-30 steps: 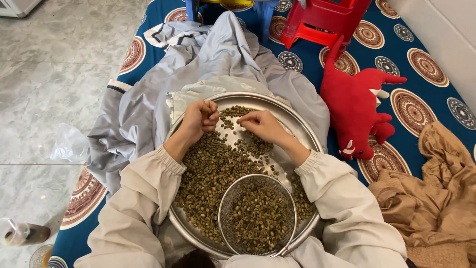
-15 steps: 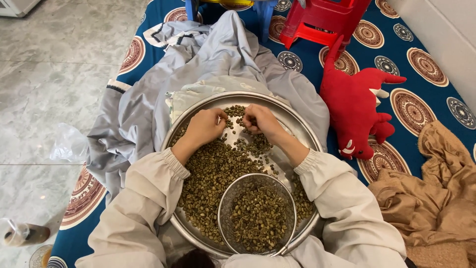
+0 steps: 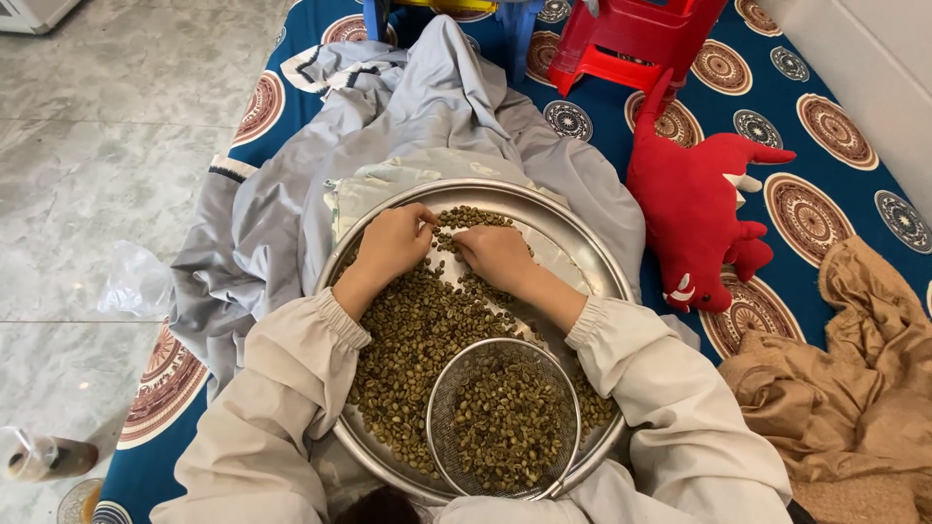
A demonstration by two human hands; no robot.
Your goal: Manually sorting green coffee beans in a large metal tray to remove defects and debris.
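Hundreds of small greenish beans (image 3: pixel 408 330) lie spread across a round metal tray (image 3: pixel 592 254), thickest on its left half and thinning to bare metal toward the right rim. They look light, hard and smooth, so they would roll and scatter easily; single ones are best taken with a fingertip pinch, while a cupped hand would serve for many. More beans fill a wire sieve (image 3: pixel 504 419) resting inside the tray at its near edge.

Both hands work side by side at the far part of the tray. The left hand (image 3: pixel 393 243) has its fingers curled in and drawn together at the tips, apparently pinching at beans near the far rim, though what is between them is too small to make out. The right hand (image 3: pixel 495 252) lies palm down on the beans, fingers bent and close together, tips touching the scatter just beside the left hand; whether it holds any I cannot tell.

The tray sits on grey cloth (image 3: pixel 427 107) over a patterned blue mat (image 3: pixel 825 116). A red plush toy (image 3: pixel 694 209) lies to the right of the tray, with brown fabric (image 3: pixel 854 388) nearer the mat's right edge and a red stool (image 3: pixel 631 39) at its far end
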